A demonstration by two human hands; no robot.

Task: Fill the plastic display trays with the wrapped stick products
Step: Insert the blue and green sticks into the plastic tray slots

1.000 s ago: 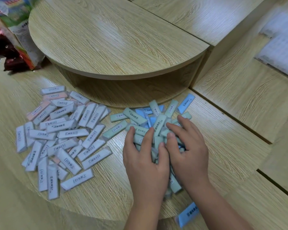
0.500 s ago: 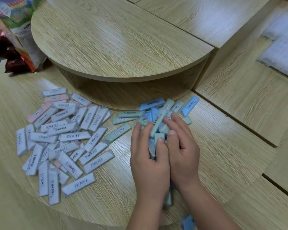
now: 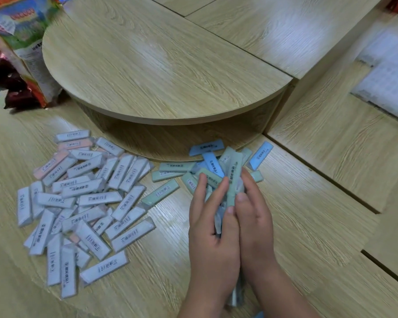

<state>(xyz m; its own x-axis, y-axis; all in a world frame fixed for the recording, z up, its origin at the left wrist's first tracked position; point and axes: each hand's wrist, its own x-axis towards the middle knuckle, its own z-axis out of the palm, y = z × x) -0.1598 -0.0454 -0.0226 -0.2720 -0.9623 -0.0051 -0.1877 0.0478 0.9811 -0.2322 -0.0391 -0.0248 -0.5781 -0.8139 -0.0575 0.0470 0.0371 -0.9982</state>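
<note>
Both hands are down at about 5 o'clock on the table [image 3: 308,237], palms turned toward each other. The left hand [image 3: 213,228] and the right hand [image 3: 256,226] each have fingers curled round one shared bundle of green and blue sticks [image 3: 233,182], which pokes up past the fingertips. More green and blue ones lie loose just beyond the fingers, toward 12 o'clock, at the foot of the round shelf [image 3: 159,65]. A far larger grey pile [image 3: 78,203], with a few pink ones in it, sprawls at 9 o'clock, untouched. Out at 2 o'clock lies a pale gridded thing [image 3: 388,81], too blurred for me to tell whether it is the trays. No stick sits in any tray that I can see, so I'd judge the job barely begun: this is gathering, and nearly all the filling is left. Snack bags [image 3: 21,42] stand at 10 o'clock.
</note>
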